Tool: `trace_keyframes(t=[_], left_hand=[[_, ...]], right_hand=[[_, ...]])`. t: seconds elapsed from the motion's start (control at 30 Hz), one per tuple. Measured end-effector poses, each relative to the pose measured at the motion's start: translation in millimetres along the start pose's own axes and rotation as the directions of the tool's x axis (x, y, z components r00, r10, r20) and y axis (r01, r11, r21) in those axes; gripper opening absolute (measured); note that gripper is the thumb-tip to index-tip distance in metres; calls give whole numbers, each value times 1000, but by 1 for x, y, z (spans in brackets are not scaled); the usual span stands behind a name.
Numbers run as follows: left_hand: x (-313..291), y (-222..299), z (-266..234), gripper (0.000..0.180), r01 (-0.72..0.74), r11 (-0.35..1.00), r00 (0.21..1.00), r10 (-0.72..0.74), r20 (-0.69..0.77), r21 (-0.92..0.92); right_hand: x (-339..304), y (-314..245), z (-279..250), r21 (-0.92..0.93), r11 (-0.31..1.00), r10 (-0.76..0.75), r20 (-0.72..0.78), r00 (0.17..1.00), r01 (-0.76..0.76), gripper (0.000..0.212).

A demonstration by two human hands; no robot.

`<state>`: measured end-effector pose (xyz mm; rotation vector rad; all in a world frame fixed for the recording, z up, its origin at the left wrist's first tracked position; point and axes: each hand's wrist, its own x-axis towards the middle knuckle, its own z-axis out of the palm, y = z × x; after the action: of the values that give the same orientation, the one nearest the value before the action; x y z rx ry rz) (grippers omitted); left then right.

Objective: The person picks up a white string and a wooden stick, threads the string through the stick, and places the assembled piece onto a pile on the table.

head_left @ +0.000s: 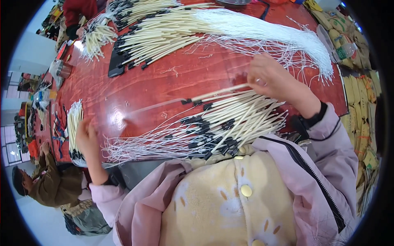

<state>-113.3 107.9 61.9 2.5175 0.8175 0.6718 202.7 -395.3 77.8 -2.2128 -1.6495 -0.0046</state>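
My right hand (274,81) pinches one cream stick (215,92) with a black tip, held just above a loose pile of the same sticks with white strings (221,123) at the table's near edge. Far out to the left, my left hand (86,137) rests on a small bundle of cream sticks (74,123) lying near the table's left edge; whether its fingers close around the bundle is not clear. All of it lies on a glossy red table (164,82).
A large fan of cream sticks with long white strings (230,28) covers the far side, with another bundle (96,37) at far left and a black flat object (116,61). Another person (53,184) sits low left. Stacked yellow-brown packs (361,94) line the right.
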Motion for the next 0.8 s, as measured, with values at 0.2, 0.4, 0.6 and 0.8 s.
trace_keyframes(t=[0.2, 0.4, 0.6, 0.8], left_hand=[[-34, -1, -16, 28, -102, 903, 982, 25, 186, 418], [-33, 190, 70, 28, -291, 920, 774, 388, 500, -263], [-14, 277, 136, 23, -450, 761, 245, 608, 755, -467], [37, 346, 238, 19, -732, 599, 458, 785, 418, -324]], right_hand=[[-50, -28, -23, 202, 978, 31, 101, 994, -51, 22], [-48, -15, -10, 184, 978, 109, -67, 992, -95, 36], [-52, -20, 21, 211, 975, 63, 45, 997, -71, 41], [-65, -22, 3, 217, 972, 95, -1, 995, -93, 41]])
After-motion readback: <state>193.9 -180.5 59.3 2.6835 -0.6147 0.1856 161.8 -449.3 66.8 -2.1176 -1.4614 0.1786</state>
